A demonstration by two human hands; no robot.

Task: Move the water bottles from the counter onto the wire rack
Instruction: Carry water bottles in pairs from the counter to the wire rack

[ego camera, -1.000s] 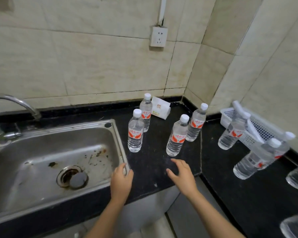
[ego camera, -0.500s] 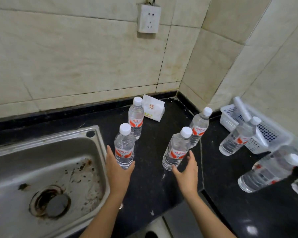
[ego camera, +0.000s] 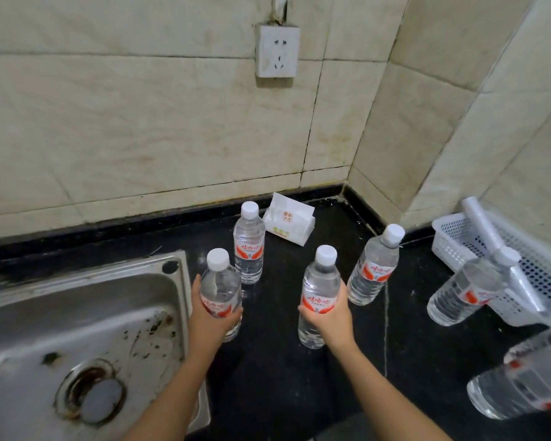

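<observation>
A: Nearest field, entry one. What are the hands doing?

B: Left hand (ego camera: 211,316) is wrapped around the near-left bottle (ego camera: 220,294) at its label, beside the sink (ego camera: 86,316) rim. Right hand (ego camera: 329,316) is wrapped around the near-right bottle (ego camera: 319,297), thumb across the label. Both bottles upright, white caps on.

A: Are the bases on the counter (ego camera: 268,377)?

B: Cannot tell; both bases sit close to the black surface.

A: At the right edge?

B: A blurred bottle (ego camera: 522,386) at the lower right corner, leaning in the wide-angle view. Above it another bottle (ego camera: 468,288) just in front of the white basket (ego camera: 458,240). The basket holds a clear plastic roll (ego camera: 481,221).

A: Farther back?

B: One bottle (ego camera: 376,268) right of the held pair, apart from it. Another bottle (ego camera: 249,246) stands behind the left-hand one, close to it. Beyond these, a white tissue pack (ego camera: 289,222) near the back edge. On the tiled wall above, a socket (ego camera: 277,50).

A: The wire rack?

B: Outside the view.
</observation>
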